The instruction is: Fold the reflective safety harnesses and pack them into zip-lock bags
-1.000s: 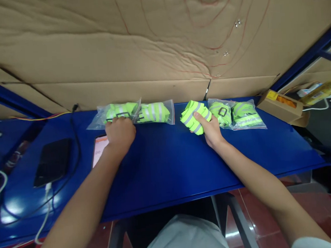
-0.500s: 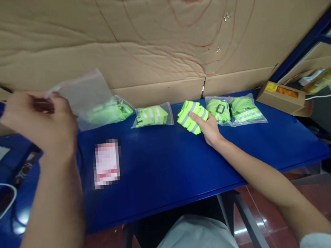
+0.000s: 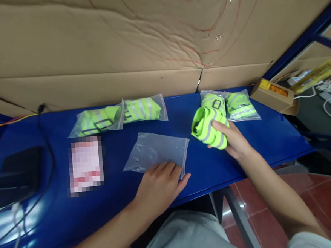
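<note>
My right hand (image 3: 236,140) is closed around a rolled neon-yellow reflective safety vest (image 3: 211,126) with silver stripes, held above the blue table (image 3: 147,187). A flat, clear zip bag (image 3: 156,151) lies at the middle of the table, its red-edged side to the right. Over the bag's near edge, my left hand (image 3: 160,186) has its fingers curled on the plastic and its thumb pointing right; part of the bag is hidden beneath it. Behind the held vest are two bagged vests, one with a black buckle (image 3: 216,104) and another bagged vest (image 3: 242,105) to its right.
Two more bagged vests, a left one (image 3: 99,119) and a right one (image 3: 144,108), lie along the cardboard wall (image 3: 63,44). A pixelated card (image 3: 85,163), a black device (image 3: 18,175) and cables are at left. A cardboard box (image 3: 272,95) stands at right.
My left hand has come from the far left to the middle, bringing the clear bag down onto the table. The right hand has drawn the rolled vest nearer and turned it.
</note>
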Motion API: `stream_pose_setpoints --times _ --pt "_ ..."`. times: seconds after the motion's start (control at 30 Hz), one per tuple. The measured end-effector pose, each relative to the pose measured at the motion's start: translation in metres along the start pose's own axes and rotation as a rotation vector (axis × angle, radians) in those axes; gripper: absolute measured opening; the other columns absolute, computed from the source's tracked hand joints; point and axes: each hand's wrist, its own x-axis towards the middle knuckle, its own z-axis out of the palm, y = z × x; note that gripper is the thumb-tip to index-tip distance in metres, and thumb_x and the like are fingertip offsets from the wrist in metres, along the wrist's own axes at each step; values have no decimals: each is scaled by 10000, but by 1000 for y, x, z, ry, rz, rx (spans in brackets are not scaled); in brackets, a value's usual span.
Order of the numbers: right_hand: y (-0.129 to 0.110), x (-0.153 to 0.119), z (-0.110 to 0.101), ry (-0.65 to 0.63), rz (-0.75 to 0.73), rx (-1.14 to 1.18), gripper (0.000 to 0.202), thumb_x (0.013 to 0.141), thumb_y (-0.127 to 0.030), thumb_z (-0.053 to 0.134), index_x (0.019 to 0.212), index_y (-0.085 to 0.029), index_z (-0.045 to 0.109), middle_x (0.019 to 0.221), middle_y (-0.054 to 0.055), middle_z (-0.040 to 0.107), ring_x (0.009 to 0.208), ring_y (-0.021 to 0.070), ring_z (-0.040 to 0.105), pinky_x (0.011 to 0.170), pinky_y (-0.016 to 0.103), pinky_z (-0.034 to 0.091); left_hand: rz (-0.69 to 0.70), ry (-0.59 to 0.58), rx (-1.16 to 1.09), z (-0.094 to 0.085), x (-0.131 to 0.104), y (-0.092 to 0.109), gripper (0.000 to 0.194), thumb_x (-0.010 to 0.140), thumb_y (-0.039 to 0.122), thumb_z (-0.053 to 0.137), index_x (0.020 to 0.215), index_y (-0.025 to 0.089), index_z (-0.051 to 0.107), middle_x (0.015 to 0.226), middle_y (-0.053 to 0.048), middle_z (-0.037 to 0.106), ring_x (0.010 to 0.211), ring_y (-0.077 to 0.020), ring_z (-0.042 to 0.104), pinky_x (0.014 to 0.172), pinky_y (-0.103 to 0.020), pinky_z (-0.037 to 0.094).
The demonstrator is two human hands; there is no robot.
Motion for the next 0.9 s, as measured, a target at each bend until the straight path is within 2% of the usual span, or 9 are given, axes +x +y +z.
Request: stream_pose_setpoints --times 0.07,0.13,0.3,0.43,0.53,0.63,0.73,0.83,0.9 --pt "10 -29 -13 84 54 -11 551 744 -544 885 1128 -172 751 893 103 790 666 257 742 510 379 648 -66 30 -32 -1 8 1 370 999 463 604 739 200 602 634 -32 620 589 -223 635 561 -354 427" --pt "23 -56 -20 158 65 17 558 732 -556 888 1130 -192 743 924 110 796 734 295 768 602 433 673 -188 -47 -82 2 19 0 397 975 532 618 776 189 620 676 -62 655 605 -237 646 519 -339 356" --pt "50 -96 -18 187 51 110 465 722 -520 893 1056 -229 751 996 114 806 890 348 790 790 490 672 -379 -364 -405 9 34 -10 196 955 313 655 799 195 650 738 -37 727 645 -213 676 556 -304 352" --pt "56 -98 -8 -36 132 172 468 732 -473 902 1110 -234 763 1023 101 808 880 318 795 782 443 658 -474 -461 -954 7 25 -17 300 990 405 597 777 206 668 699 17 706 625 -147 639 594 -269 429" --pt "50 -93 -2 -393 166 53 458 693 -363 947 1101 -257 770 1141 80 786 1255 344 695 994 456 597 -564 -476 -1269 9 17 -18 314 973 448 610 793 197 668 710 6 679 654 -148 626 596 -260 455" --pt "41 -91 2 -540 83 -170 461 691 -294 952 1114 -273 770 1215 74 766 1510 325 473 1164 476 471 -611 -465 -1496 10 15 -20 328 958 461 639 773 191 656 711 0 664 654 -141 621 627 -266 502" --pt "35 -94 4 -528 26 -370 498 692 -324 954 1148 -288 758 1365 83 715 1458 334 537 1114 456 500 -675 -399 -1547 8 15 -22 361 966 472 629 742 190 652 699 -1 656 629 -128 608 621 -260 505" --pt "34 -96 4 -461 78 -506 509 674 -374 962 1133 -279 762 1415 84 687 1296 328 667 1036 425 545 -711 -207 -1306 4 12 -21 384 977 471 615 710 196 591 633 29 568 560 -106 519 542 -237 420" --pt "35 -96 3 -423 162 -478 548 685 -396 950 1183 -274 757 1352 81 719 1167 301 726 947 395 585 -631 -59 -1039 0 6 -20 359 983 419 617 708 198 552 599 47 513 539 -97 461 528 -239 362"
